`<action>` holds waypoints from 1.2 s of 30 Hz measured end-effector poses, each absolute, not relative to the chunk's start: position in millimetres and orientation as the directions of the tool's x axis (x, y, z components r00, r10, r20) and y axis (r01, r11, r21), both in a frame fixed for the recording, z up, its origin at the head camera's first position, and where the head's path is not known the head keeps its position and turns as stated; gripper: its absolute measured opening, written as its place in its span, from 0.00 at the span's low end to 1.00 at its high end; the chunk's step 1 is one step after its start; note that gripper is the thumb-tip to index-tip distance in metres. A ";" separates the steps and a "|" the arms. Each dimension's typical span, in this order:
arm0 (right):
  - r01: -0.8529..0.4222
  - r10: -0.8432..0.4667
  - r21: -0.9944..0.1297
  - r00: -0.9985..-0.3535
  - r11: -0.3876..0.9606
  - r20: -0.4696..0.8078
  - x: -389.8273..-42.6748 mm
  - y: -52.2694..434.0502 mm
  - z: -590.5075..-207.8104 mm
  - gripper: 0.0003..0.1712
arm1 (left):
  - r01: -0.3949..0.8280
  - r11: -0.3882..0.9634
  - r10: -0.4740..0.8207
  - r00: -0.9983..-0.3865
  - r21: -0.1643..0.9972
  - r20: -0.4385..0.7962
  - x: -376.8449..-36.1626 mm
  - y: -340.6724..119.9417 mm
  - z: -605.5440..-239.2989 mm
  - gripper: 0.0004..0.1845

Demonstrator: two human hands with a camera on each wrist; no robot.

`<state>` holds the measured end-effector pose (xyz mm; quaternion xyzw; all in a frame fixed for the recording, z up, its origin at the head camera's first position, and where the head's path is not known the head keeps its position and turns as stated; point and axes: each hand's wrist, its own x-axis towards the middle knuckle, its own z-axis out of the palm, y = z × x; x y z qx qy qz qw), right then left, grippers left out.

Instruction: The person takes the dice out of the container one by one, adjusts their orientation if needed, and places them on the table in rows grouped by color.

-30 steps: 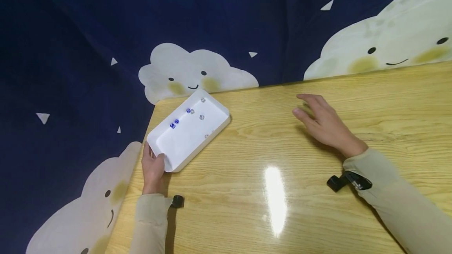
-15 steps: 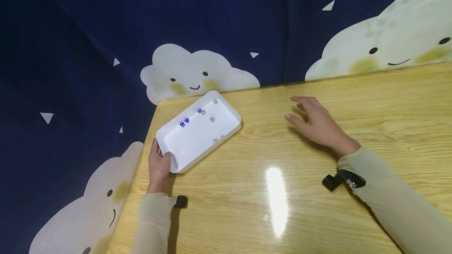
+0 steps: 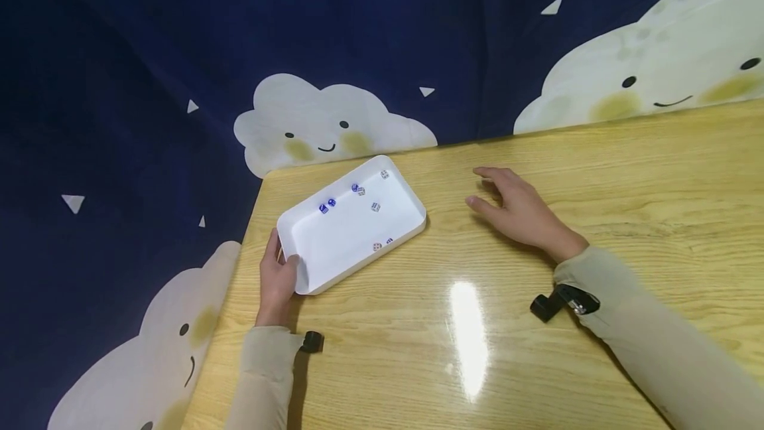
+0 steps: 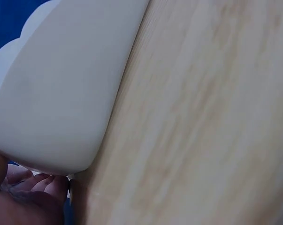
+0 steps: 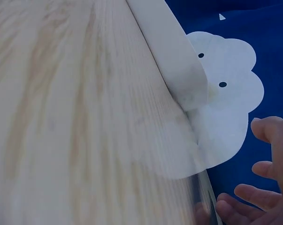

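Note:
A white rectangular tray lies at an angle on the wooden table, several small dice inside it. Blue dice are by its far wall, and pale dice lie farther right. My left hand grips the tray's left end, thumb over the rim. In the left wrist view its curled fingers show below the tray's outer wall. My right hand is right of the tray, apart from it, fingers spread and holding nothing. The right wrist view shows its loosely extended fingers.
A dark blue cloth with printed clouds and white triangles hangs behind the table and along its left side. The pale wooden tabletop extends right and toward me, with a bright reflection in front.
The tray has slid to the right with my left hand and turned slightly, the dice moving along inside. My right hand has moved left toward it, remaining apart.

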<state>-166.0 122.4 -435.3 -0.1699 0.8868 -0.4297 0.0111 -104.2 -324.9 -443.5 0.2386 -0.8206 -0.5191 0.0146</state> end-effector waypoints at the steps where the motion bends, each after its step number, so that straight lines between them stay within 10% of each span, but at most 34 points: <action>1: -0.288 -0.317 -0.771 -0.941 0.568 0.117 -166.6 120.6 -435.5 0.38 | -0.373 0.346 -0.401 -0.888 0.861 -0.224 -104.5 -323.6 -443.7 0.44; 36: -0.236 -0.317 -0.772 -0.947 0.590 0.048 -161.9 111.2 -439.4 0.39 | -0.277 0.428 -0.182 -0.959 0.860 -0.218 -120.6 -253.9 -445.0 0.42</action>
